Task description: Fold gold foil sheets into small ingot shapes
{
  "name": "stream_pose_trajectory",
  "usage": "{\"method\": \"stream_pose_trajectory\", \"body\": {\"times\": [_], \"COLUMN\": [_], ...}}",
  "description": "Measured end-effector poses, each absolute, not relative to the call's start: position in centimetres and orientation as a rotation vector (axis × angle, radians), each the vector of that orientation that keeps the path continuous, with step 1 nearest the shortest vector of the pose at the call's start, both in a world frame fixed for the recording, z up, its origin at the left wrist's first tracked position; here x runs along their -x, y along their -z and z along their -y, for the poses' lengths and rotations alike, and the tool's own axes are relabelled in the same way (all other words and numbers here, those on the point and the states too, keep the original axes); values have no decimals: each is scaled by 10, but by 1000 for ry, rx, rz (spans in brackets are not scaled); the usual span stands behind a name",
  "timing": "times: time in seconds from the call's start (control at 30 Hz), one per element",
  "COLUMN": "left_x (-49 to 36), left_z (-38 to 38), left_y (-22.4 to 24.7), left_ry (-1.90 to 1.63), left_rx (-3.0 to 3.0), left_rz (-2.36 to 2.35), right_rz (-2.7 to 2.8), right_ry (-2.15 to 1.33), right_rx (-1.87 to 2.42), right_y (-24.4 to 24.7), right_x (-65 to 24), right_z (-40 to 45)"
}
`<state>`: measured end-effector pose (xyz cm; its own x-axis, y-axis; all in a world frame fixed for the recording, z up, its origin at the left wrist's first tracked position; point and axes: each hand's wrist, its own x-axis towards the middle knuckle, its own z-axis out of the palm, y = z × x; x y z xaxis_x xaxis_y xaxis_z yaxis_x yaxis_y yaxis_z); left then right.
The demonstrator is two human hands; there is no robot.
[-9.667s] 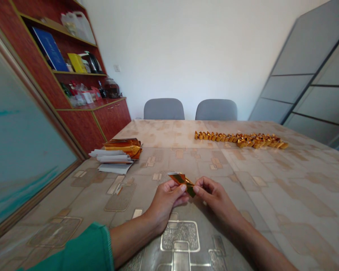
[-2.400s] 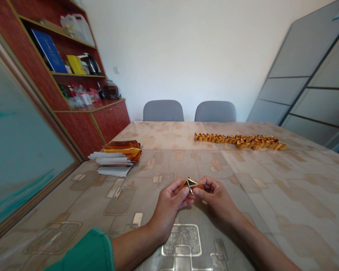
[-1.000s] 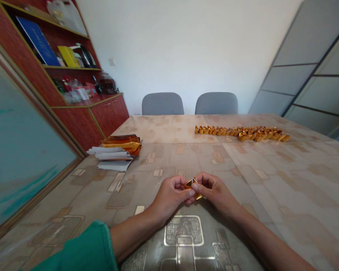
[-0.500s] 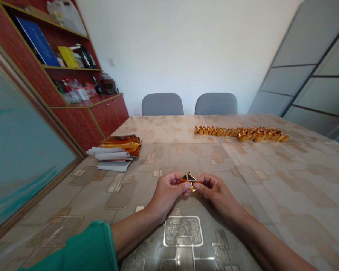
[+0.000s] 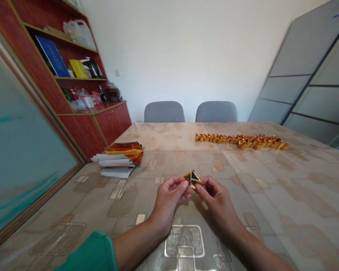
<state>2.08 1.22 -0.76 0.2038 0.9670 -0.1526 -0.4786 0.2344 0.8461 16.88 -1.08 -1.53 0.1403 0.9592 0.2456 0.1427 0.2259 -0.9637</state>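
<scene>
Just above the patterned table (image 5: 183, 241), a small folded piece of gold foil paper (image 5: 194, 178) is held between both hands. My left hand (image 5: 171, 199) pinches its left side between thumb and fingers. On the right side, my right hand (image 5: 217, 199) pinches it with the thumb in front. Pale lines cross the shiny face of the piece, and fingertips cover its edges.
A stack of gold and white papers (image 5: 124, 153) lies at the left. Rows of folded gold pieces (image 5: 243, 140) stand at the back right. Beyond the table are two grey chairs (image 5: 164, 111) and a red cabinet (image 5: 113, 122).
The gold piece has turned and tilted between my fingers, showing more of its lined face. The whole view has shifted, so the room appears lower in the picture.
</scene>
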Motion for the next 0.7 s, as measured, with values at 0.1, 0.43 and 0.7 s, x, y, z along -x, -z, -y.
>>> {"method": "stream_pose_trajectory", "body": {"times": [0.1, 0.43, 0.7], "left_x": [-22, -24, -13], "left_z": [-15, -28, -36], "left_y": [8, 15, 12], "left_ry": [-1117, -955, -798], "left_rx": [-702, -626, -678], "left_rz": [-793, -644, -508], "right_rz": [1352, 1717, 1087], "right_ry": [-771, -435, -1333], "right_rx": [1211, 1156, 902], "right_y": [10, 14, 13], "right_x": [-164, -171, -172], "right_z": [14, 14, 16]}}
